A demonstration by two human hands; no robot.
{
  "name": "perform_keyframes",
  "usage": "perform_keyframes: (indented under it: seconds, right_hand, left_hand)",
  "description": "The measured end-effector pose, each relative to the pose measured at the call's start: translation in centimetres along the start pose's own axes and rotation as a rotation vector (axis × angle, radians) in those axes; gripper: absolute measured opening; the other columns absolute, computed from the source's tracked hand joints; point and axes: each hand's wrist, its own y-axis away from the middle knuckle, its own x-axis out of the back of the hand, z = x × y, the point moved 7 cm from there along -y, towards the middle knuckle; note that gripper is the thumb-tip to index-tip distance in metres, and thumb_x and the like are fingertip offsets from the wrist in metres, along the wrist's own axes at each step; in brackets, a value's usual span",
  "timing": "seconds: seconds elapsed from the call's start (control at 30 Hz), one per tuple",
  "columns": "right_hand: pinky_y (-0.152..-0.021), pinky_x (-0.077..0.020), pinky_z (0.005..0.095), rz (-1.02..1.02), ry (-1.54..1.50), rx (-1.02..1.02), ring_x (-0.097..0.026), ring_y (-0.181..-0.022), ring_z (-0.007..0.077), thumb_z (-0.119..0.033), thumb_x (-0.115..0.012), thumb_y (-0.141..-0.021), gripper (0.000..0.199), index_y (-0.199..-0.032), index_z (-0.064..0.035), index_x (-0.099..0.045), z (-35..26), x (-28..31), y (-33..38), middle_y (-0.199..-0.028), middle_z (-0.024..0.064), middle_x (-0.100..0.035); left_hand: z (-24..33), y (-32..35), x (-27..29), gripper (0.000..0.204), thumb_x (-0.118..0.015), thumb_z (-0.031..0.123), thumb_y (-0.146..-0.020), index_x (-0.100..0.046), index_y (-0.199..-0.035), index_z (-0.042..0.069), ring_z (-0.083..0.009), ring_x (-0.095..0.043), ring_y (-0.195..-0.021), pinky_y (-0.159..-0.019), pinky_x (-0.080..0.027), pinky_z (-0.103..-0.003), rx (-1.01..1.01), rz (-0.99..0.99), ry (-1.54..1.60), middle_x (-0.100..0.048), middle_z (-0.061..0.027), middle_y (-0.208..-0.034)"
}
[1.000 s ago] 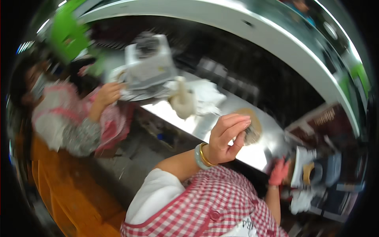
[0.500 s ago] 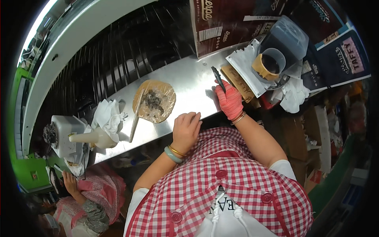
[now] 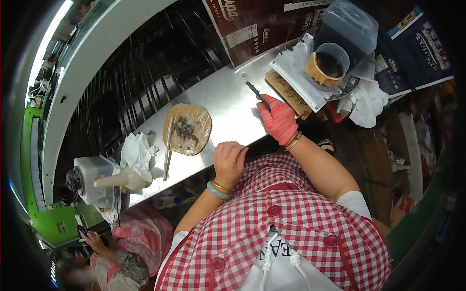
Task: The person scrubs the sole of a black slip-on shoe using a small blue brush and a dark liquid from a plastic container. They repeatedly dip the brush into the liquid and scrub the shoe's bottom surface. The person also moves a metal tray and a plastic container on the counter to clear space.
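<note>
In my right hand [image 3: 278, 119], which wears a red glove, is a slim dark tool [image 3: 255, 91] with a ragged, blackened end pointing up and left. It may be a small brush; I cannot tell for sure. My bare left hand [image 3: 229, 162] is at the front edge of the metal worktop [image 3: 232, 115], its fingers curled in towards the thumb. What they hold, if anything, is hidden. Left of it lies a round brown pad [image 3: 200, 121] wrapped in clear film, with a dark grey smeared clump [image 3: 184, 127] on it. A thin stick [image 3: 167, 155] rests along the pad's left side.
A squeeze bottle [image 3: 133, 179], crumpled white tissue [image 3: 138, 150] and a whitish container [image 3: 92, 174] stand at left. At right are a brown block [image 3: 289, 94], a cup with dark contents [image 3: 330, 63] and a clear tub [image 3: 347, 29]. A co-worker's hand [image 3: 94, 241] shows lower left.
My left hand's fingers have curled in from a straighter pose. The dark tool in my right hand has tilted further left. The whole view has shifted slightly.
</note>
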Motion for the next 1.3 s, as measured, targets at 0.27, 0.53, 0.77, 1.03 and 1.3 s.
perform_keyframes:
  seconds: [0.27,0.53,0.77,1.03,1.3]
  right_hand:
    - [-0.072,-0.0493,0.0385,-0.109,-0.012,-0.102,-0.061,-0.081,0.0337,-0.025,-0.056,-0.086,0.031,-0.104,0.0003,-0.061,0.3,-0.7,-0.1,-0.089,0.0176,-0.064]
    - [-0.071,-0.0491,0.0341,-0.125,-0.125,-0.097,-0.063,-0.079,0.0285,-0.018,-0.053,-0.088,0.031,-0.108,0.0051,-0.058,0.4,-1.0,0.2,-0.086,0.0188,-0.064]
    - [-0.070,-0.0472,0.0271,-0.178,-0.316,-0.191,-0.058,-0.078,0.0150,-0.015,-0.047,-0.093,0.030,-0.113,0.0060,-0.053,2.8,-2.4,1.0,-0.085,0.0093,-0.061]
    - [-0.061,-0.0391,0.0246,-0.153,-0.218,0.000,-0.043,-0.063,0.0105,-0.020,-0.044,-0.094,0.034,-0.115,0.0060,-0.051,4.8,-2.9,0.9,-0.071,0.0008,-0.048]
    - [-0.059,-0.0421,0.0258,-0.155,-0.177,-0.030,-0.050,-0.062,0.0124,-0.018,-0.044,-0.093,0.035,-0.115,0.0073,-0.051,2.8,-2.6,0.8,-0.069,0.0044,-0.054]
  left_hand:
    - [0.2,0.1,0.8,0.022,-0.071,0.001,-0.069,-0.065,-0.090,0.005,-0.0240,-0.054,-0.078,-0.069,-0.043,-0.035,-0.033,0.015,-0.012,-0.059,-0.0053,-0.083]
    - [0.2,0.0,2.1,0.030,-0.067,0.010,-0.073,-0.060,-0.102,0.003,-0.0250,-0.056,-0.083,-0.072,-0.045,-0.034,-0.047,0.070,0.029,-0.058,-0.0090,-0.096]
    - [-0.3,1.5,0.9,0.032,-0.062,0.014,-0.078,-0.055,-0.105,-0.001,-0.0246,-0.052,-0.095,-0.079,-0.044,-0.035,-0.110,0.019,-0.079,-0.055,-0.0097,-0.107]
    - [-0.7,2.5,0.3,0.011,-0.058,0.010,-0.073,-0.053,-0.081,0.004,-0.0253,-0.051,-0.086,-0.077,-0.044,-0.036,-0.211,0.072,0.022,-0.052,-0.0078,-0.087]
    - [-0.9,2.7,1.2,0.009,-0.057,0.013,-0.080,-0.050,-0.079,0.007,-0.0260,-0.049,-0.080,-0.072,-0.042,-0.036,-0.136,0.187,0.104,-0.048,-0.0079,-0.080]
